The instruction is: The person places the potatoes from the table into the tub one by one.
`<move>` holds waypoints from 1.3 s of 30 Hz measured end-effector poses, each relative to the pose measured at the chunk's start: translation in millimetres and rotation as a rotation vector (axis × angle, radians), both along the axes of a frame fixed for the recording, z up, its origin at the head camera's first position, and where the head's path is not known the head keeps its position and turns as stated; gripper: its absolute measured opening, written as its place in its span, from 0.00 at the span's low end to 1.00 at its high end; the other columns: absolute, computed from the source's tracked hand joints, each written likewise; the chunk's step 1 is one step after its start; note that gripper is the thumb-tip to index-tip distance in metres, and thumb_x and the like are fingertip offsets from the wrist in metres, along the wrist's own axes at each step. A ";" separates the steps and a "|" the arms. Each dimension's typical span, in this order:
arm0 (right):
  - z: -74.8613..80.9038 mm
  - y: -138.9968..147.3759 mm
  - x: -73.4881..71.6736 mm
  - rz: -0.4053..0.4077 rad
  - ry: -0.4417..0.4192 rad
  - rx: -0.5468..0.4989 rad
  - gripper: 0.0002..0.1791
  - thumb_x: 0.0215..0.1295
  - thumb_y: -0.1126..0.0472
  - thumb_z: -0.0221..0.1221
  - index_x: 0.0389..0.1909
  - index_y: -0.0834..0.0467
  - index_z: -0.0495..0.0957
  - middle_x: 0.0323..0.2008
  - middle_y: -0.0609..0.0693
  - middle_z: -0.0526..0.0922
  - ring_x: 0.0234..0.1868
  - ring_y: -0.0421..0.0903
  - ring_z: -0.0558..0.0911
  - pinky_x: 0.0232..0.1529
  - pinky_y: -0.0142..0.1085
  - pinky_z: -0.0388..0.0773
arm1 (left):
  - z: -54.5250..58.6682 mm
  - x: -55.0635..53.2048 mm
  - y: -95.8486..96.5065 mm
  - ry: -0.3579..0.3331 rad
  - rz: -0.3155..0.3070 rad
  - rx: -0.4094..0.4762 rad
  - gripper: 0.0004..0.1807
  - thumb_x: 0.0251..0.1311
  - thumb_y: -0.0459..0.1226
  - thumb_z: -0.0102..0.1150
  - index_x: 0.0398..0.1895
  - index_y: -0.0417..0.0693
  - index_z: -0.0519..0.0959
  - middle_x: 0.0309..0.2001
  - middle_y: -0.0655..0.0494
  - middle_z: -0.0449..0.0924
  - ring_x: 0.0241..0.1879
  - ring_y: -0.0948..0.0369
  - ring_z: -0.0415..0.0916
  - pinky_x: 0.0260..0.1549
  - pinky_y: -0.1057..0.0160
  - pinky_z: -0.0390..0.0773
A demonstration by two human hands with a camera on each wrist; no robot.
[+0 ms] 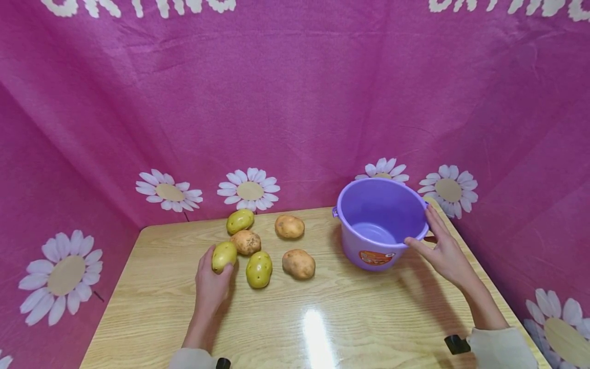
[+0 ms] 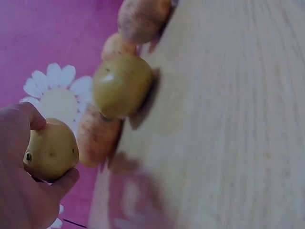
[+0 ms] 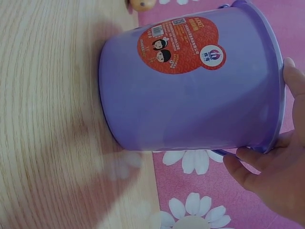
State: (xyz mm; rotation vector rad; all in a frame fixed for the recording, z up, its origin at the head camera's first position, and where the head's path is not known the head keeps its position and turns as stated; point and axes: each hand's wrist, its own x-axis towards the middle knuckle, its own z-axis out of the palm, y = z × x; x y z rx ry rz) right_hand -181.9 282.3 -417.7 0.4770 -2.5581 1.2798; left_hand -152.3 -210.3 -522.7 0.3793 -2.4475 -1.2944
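My left hand (image 1: 213, 279) grips a yellow-green potato (image 1: 224, 257) between thumb and fingers. In the left wrist view this potato (image 2: 51, 150) appears raised off the tabletop. Close beside it lie a brown potato (image 1: 246, 242) and two more yellow-green ones, one behind (image 1: 240, 221) and one to the right (image 1: 259, 269). Two other brown potatoes, a far one (image 1: 290, 226) and a near one (image 1: 298, 264), lie further right. My right hand (image 1: 444, 256) holds the rim of an upright purple bucket (image 1: 369, 248), with the thumb at the rim and fingers curled beneath it (image 3: 190, 105).
The wood-grain table (image 1: 276, 328) ends at a pink curtain (image 1: 295, 113) with white flowers, behind and at both sides. The bucket stands at the right of the table, near its far edge. An orange-red label (image 3: 181, 45) is on its wall.
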 end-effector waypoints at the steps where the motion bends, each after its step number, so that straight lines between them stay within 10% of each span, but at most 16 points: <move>1: 0.2 0.1 0.1 -0.001 -0.004 -0.003 0.45 0.57 0.65 0.63 0.69 0.70 0.47 0.70 0.65 0.45 0.61 0.65 0.60 0.42 0.12 0.62 | 3.1 -0.1 1.0 0.000 -0.006 0.005 0.36 0.55 0.37 0.58 0.68 0.44 0.60 0.62 0.44 0.62 0.59 0.49 0.61 0.57 0.48 0.61; 21: 3.2 -0.3 0.9 0.000 -0.023 -0.001 0.45 0.57 0.64 0.63 0.69 0.69 0.47 0.71 0.63 0.44 0.63 0.65 0.58 0.41 0.12 0.64 | 74.7 2.7 21.3 0.018 -0.037 0.040 0.36 0.53 0.39 0.59 0.68 0.55 0.61 0.63 0.51 0.63 0.57 0.54 0.63 0.55 0.50 0.64; 39: -27.8 19.4 -16.6 -0.009 -0.028 0.029 0.48 0.57 0.59 0.64 0.72 0.59 0.45 0.72 0.54 0.43 0.61 0.60 0.63 0.40 0.17 0.70 | 104.1 7.8 32.7 0.098 -0.078 0.056 0.37 0.51 0.37 0.62 0.67 0.54 0.63 0.60 0.52 0.65 0.52 0.57 0.66 0.51 0.56 0.70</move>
